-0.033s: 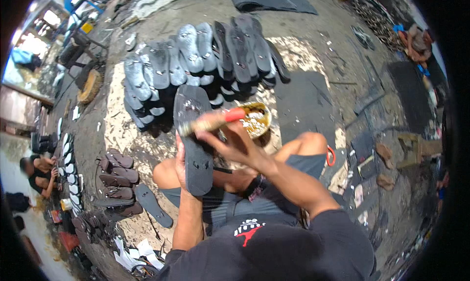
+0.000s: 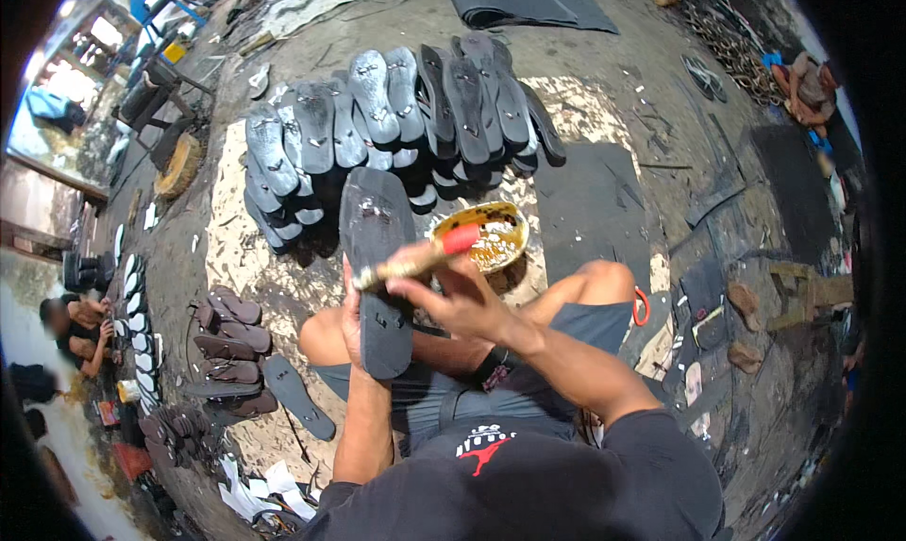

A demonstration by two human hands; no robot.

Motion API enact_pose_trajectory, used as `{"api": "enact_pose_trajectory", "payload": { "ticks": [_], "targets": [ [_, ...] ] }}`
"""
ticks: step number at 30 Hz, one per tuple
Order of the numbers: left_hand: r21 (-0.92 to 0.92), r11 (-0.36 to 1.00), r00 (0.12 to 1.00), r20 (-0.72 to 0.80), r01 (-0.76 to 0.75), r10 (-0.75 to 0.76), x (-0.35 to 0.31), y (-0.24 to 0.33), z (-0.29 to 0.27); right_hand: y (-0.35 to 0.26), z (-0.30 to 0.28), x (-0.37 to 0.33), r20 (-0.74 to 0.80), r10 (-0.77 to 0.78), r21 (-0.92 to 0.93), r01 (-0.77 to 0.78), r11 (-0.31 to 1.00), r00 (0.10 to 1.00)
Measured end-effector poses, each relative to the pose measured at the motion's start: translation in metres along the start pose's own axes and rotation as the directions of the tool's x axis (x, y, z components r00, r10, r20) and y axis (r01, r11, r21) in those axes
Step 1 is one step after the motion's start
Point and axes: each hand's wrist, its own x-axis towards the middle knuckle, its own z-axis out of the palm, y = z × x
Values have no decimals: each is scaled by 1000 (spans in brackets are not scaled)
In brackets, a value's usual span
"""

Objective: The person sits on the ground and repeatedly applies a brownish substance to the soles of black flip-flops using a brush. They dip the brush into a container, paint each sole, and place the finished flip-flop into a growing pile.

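Note:
My left hand [image 2: 351, 316] grips a dark grey sandal sole [image 2: 377, 220] by its left edge and underside, holding it in front of me with its length pointing away. Wet-looking shine covers part of its far half, and small slots show nearer the heel. In my right hand [image 2: 458, 291] is a brush [image 2: 425, 257] with a red-ended handle. Its pale bristle end lies over the middle of the sole; whether the bristles touch is hard to tell. Just beyond that hand stands a bowl [image 2: 517, 218] of amber, glue-like liquid.
Rows of dark sandal soles [image 2: 377, 98] stand ahead on a stained sheet [image 2: 226, 197]. Brown sandals [image 2: 231, 338] and a single grey sole [image 2: 298, 397] lie to my left. A black mat [image 2: 590, 201] is right of the bowl. Other people [image 2: 80, 329] sit at the far left and right.
The brush and my right hand have shifted slightly toward the heel and to the right. The whole view has moved a little; the left hand still holds the sole.

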Motion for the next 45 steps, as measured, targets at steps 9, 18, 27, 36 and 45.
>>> {"api": "enact_pose_trajectory", "payload": {
  "ticks": [9, 18, 27, 36, 45],
  "targets": [
    [165, 984, 997, 34, 66, -73, -15, -2, 11, 16, -60, 76, -210, 384, 149, -358, 922, 899],
    [62, 998, 999, 36, -1, -1, -21, -1, 28, -4, -42, 90, -69, -132, -222, 114, 968, 989],
    [-220, 975, 986, 164, 24, 13, 63, 27, 6, -44, 27, -47, 229, 405, 166, -445, 880, 885],
    [31, 980, 975, 114, -197, 192, 41, -22, 50, 31, -3, 84, 65, -348, -432, 341, 835, 935],
    [15, 953, 952, 57, -303, 302, 75, 83, -10, -42, 28, 15, 272, -103, 39, 96, 995, 957]
  ]
}}
